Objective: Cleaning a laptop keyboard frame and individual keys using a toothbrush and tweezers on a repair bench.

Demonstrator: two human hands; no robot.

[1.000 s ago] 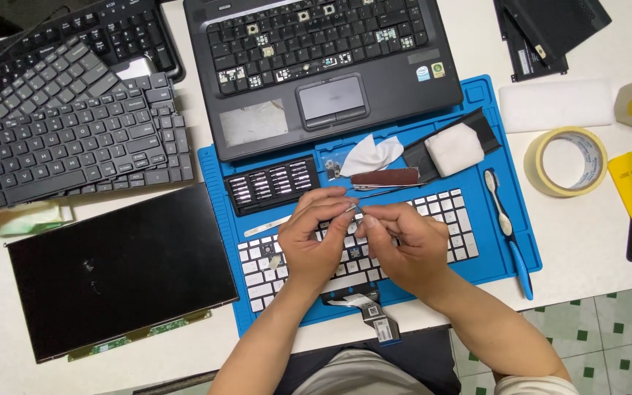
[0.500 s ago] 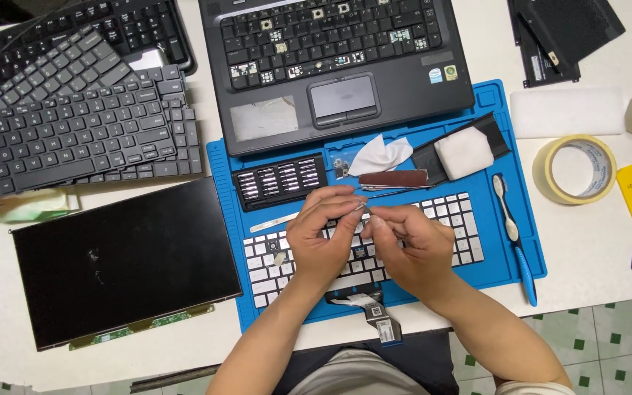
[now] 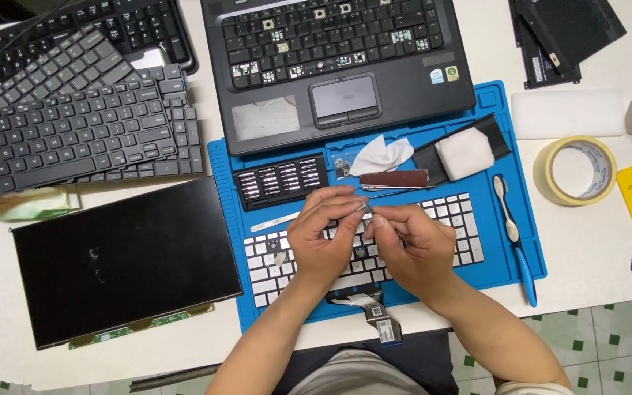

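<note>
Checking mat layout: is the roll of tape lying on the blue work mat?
No, the beige roll of tape lies on the white tabletop, right of the blue rubber work mat and clear of its edge.

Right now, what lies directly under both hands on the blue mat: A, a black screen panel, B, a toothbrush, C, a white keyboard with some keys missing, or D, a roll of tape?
C: the white keyboard spreads beneath the left hand and right hand on the blue mat.
</note>
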